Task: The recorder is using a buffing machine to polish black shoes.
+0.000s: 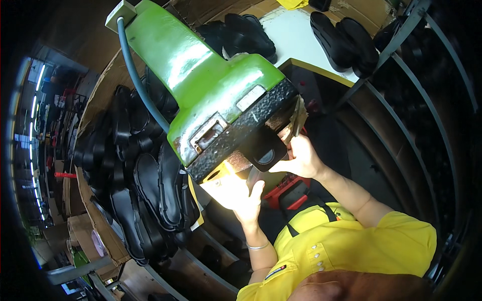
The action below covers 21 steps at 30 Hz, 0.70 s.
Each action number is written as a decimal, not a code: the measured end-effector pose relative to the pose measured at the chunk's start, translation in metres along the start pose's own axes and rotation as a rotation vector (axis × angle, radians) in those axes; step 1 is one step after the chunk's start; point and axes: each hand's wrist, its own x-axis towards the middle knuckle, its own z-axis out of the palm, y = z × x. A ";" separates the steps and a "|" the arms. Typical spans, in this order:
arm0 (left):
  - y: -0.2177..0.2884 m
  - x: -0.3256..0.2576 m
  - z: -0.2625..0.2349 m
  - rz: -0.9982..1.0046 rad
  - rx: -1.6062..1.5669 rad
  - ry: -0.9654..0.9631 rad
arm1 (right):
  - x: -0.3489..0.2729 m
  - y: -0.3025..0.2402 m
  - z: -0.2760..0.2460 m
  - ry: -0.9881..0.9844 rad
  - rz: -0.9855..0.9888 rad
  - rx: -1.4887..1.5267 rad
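Observation:
A green machine head (216,75) with a rough black lower edge hangs over my hands. Beneath it sits a dark block with a round opening (264,156). My left hand (233,193) is at the machine's lower left, washed out by bright light. Its thumb points up beside a pale, thin piece I cannot identify. On the other side of the block, my right hand (305,159) has its thumb and fingers bent around something hidden by the machine. Near its fingertips a tan, worn flap (298,118) sticks up.
Black shoe soles (159,188) fill a cardboard box (93,118) on the left. Several more lie on a white tabletop (296,40) at the back. A grey cable (135,83) runs down the machine. Curved metal rack bars (401,115) stand at right; a red part (288,193) is below my hands.

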 end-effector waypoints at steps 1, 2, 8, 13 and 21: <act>-0.001 -0.004 0.004 -0.004 -0.070 0.020 | 0.001 -0.007 0.000 -0.022 0.007 -0.054; 0.000 -0.008 0.009 -0.045 -0.174 0.011 | 0.002 -0.011 0.000 -0.042 0.013 -0.109; 0.043 0.006 0.028 -0.064 -0.394 -0.027 | -0.001 0.015 0.009 0.059 -0.109 0.043; 0.065 0.023 0.044 -0.012 -0.324 -0.117 | -0.033 0.054 -0.024 -0.110 0.063 0.042; 0.061 0.011 0.057 0.004 -0.486 0.039 | -0.101 0.149 -0.063 -0.037 0.513 0.735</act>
